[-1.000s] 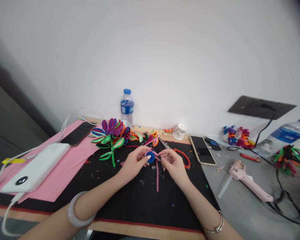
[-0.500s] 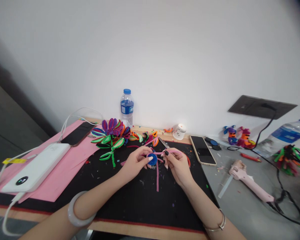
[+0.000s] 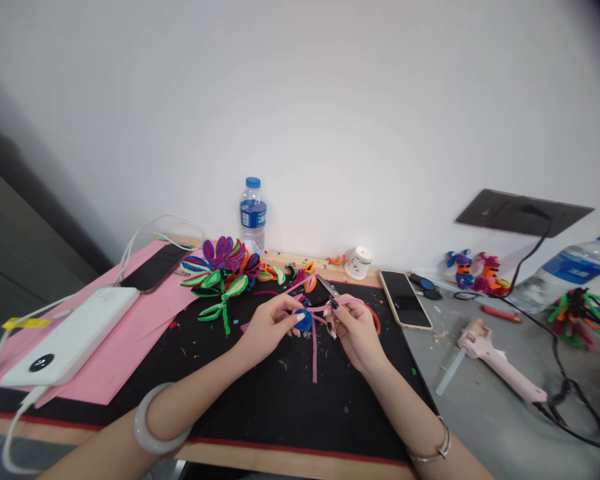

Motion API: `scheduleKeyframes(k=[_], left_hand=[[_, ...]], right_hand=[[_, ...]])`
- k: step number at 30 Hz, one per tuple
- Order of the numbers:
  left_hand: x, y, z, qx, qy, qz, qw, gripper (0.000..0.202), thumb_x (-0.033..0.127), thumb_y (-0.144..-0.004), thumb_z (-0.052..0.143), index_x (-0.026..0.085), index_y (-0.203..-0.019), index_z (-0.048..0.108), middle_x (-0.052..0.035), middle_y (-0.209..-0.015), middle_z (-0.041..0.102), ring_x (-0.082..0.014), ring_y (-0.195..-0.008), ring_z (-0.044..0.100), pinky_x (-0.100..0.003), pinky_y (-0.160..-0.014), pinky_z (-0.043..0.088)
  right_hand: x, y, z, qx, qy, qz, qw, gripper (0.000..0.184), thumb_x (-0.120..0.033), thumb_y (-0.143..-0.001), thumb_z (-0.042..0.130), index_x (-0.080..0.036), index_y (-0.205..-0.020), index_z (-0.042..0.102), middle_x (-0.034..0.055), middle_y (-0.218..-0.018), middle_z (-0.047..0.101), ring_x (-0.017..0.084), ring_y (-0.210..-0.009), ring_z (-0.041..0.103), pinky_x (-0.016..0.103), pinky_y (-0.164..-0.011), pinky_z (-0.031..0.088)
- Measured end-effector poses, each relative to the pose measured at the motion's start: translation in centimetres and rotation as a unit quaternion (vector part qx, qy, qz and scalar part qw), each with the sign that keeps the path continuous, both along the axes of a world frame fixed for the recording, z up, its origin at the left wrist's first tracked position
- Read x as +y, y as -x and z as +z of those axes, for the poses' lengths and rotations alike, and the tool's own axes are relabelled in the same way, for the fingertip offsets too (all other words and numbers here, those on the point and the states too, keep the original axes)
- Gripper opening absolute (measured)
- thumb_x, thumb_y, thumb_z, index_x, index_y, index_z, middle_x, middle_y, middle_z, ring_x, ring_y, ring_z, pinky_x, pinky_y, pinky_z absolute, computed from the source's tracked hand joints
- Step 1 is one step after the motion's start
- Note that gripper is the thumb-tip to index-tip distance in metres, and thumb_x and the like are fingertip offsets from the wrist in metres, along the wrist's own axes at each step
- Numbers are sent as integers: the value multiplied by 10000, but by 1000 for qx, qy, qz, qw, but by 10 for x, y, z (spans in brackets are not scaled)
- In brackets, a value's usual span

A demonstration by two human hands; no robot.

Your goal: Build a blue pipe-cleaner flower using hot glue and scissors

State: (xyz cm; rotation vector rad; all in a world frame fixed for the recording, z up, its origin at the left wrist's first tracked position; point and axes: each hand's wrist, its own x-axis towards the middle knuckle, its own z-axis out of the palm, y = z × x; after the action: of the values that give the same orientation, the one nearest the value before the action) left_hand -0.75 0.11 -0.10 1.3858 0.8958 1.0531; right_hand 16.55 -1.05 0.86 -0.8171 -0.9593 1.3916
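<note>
My left hand [image 3: 274, 325] pinches a round blue bottle cap [image 3: 305, 321], with the thumb on its near face. A pink pipe cleaner [image 3: 353, 302] runs from the cap to my right hand [image 3: 351, 331], whose thumb and forefinger are closed on it. More pink pipe cleaners [image 3: 315, 357] stick out around the cap, one pointing down toward the mat. Just beyond my hands lie scissors [image 3: 329, 287], partly covered by the right hand. An orange-red loop [image 3: 377, 319] shows beside the right hand.
Colourful pipe-cleaner flowers [image 3: 225, 267] lie at the back left, before a water bottle [image 3: 253, 217]. A phone [image 3: 405, 300] and a pink glue gun [image 3: 500, 367] with its black cord are on the right. A white power bank [image 3: 73, 337] rests on pink sheets [image 3: 105, 373] at left.
The blue cap has tilted slightly between the left fingers. The pink pipe cleaner between the hands has shifted a little; both hands stay almost in place.
</note>
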Motion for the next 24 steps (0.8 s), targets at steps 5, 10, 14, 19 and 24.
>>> scheduleKeyframes(k=[5,10,14,19,24], left_hand=[[-2,0,-1,10,0,-24,1000,135,248,-741,591,134,-803,556,-1,-666,585,-107,-546,580,-242,-547,480],[-4,-1,-1,9,11,-39,999,140,251,-726,608,134,-784,557,3,-656,585,-104,-539,583,-238,-549,486],[-1,-2,0,-12,26,-13,999,184,268,-721,612,130,-826,551,4,-656,581,-102,-521,576,-237,-527,482],[3,0,1,-40,47,32,998,244,291,-708,619,144,-879,526,10,-694,577,-98,-499,579,-207,-469,441],[4,2,5,-53,65,53,995,272,291,-705,621,155,-915,514,24,-669,564,-98,-498,577,-201,-470,428]], right_hand=[[1,-1,-3,19,16,-21,999,107,-246,-702,676,-165,-708,608,-10,-600,587,73,-472,469,172,-397,383],[3,-3,-5,19,23,-22,999,109,-241,-715,664,-159,-707,592,-13,-594,577,75,-485,474,173,-403,385],[3,-3,-3,-47,-3,-38,998,132,-282,-746,627,-158,-764,585,-8,-627,575,67,-448,441,187,-396,372],[1,-2,3,-140,-59,-69,986,181,-316,-812,534,-191,-941,519,-13,-667,572,79,-452,445,199,-406,364],[-3,-15,15,-242,-82,-117,960,150,-301,-839,474,-199,-943,507,-2,-727,573,86,-510,471,208,-467,394]])
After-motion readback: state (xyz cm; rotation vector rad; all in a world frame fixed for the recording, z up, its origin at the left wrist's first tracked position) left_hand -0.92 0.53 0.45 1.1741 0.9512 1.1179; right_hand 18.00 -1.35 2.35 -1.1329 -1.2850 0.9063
